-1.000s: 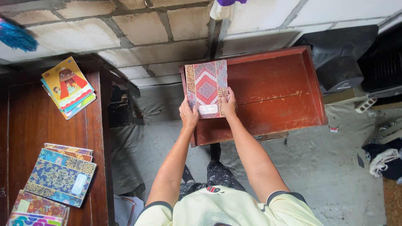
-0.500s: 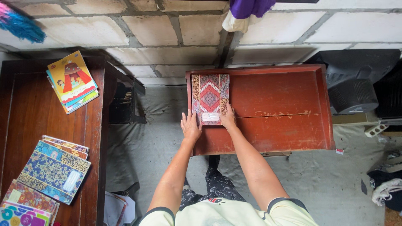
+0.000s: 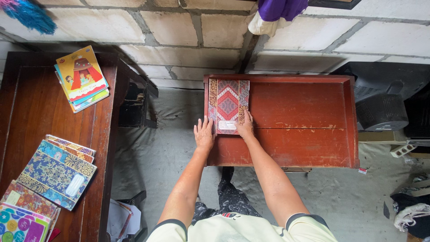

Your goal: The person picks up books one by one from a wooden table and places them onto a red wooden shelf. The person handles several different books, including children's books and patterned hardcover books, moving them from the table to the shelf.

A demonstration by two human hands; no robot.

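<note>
Red patterned book (image 3: 228, 105) lies flat in the far-left corner of the red tray-top counter (image 3: 304, 121), spine side tight against the left rim, top edge near the back rim. The raised rims act as stops, so the book sits squared into the corner.

Left hand (image 3: 204, 134) is flat, fingers spread, palm down just beside the book's near-left corner, half over the counter's left edge; it touches the book's edge at most, no grip. Right hand (image 3: 245, 127) is also open, fingers resting on the book's near-right corner beside the white label, pressing down rather than clasping. Both hands flank the near end, which looks like aligning or steadying the book, not lifting.

Left of the left hand, well apart, a dark wooden counter (image 3: 36, 112) carries a blue patterned book stack (image 3: 56, 172) and, farther off, a yellow picture book stack (image 3: 81, 78). Right of the right hand, beyond the rim, a dark monitor (image 3: 380, 98). Block wall (image 3: 179, 31) lies beyond both hands.
</note>
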